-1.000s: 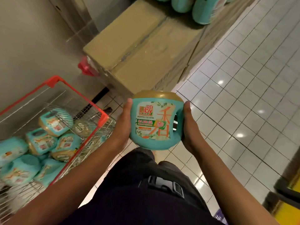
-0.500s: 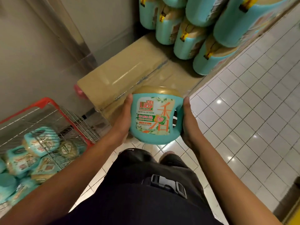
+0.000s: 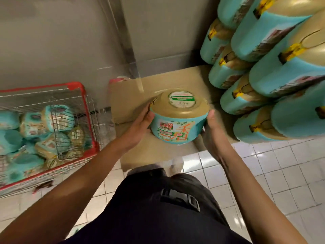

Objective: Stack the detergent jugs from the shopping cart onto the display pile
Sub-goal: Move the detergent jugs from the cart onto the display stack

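Observation:
I hold a teal detergent jug point(image 3: 177, 120) with a gold top between both palms, upright, just above the cardboard boxes point(image 3: 158, 88). My left hand point(image 3: 140, 125) presses its left side, fingers wrapped around the back. On the jug's right side my right hand point(image 3: 210, 131) presses in the same way. The display pile point(image 3: 274, 71) of several teal jugs with gold tops rises on the boxes to the right of the held jug. The red wire shopping cart point(image 3: 84, 110) at the left holds several more teal jugs point(image 3: 35, 131).
A grey wall with a metal corner strip point(image 3: 123, 37) stands behind the boxes. White tiled floor point(image 3: 281, 173) spreads to the right and below. My dark trousers and a belt buckle point(image 3: 181, 199) fill the lower middle.
I have carried the jug forward over the cardboard boxes, and its gold top now faces the camera. The view has swung closer to the display pile; the cart sits further left.

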`<state>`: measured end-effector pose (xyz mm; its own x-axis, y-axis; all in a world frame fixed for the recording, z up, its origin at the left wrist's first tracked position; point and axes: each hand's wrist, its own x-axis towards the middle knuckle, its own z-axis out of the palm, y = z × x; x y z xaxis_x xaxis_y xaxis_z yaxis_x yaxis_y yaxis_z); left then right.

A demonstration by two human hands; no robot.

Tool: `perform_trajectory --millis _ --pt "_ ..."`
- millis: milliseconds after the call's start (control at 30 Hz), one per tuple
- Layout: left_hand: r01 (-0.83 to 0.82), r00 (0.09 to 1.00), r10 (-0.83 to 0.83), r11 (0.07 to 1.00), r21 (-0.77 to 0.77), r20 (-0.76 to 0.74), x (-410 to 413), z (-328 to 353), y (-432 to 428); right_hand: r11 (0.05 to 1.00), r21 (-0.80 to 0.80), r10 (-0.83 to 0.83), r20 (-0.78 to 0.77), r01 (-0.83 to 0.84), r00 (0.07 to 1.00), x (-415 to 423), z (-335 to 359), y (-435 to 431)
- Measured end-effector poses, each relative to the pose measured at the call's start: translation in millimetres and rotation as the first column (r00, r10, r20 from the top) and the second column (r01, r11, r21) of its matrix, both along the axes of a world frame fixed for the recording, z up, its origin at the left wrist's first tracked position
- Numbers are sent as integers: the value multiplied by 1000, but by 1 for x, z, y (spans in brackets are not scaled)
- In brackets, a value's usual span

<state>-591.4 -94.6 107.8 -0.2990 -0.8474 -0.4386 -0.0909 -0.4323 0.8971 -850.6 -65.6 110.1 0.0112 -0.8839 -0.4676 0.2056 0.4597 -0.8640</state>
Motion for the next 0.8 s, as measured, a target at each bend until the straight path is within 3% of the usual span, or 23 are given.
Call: perform_trajectory --millis 133,267,433,700,800 --pt "-21 999 24 992 -121 26 -2 -6 9 993 -5 117 6 -117 993 -25 -10 -18" --pt "-32 996 49 977 -209 76 -14 -10 21 995 -2 103 -50 -103 993 -32 -16 -22" --pt "-103 990 123 966 -237 72 -34 -10 7 986 152 -78 51 69 996 -13 -11 -39" --pt "-127 986 155 942 -311 65 -53 -6 -57 965 191 -207 120 182 971 -6 1 -102" --pt "-185 977 205 946 -268 50 -59 -3 -85 956 186 -255 148 227 955 6 9 -125"
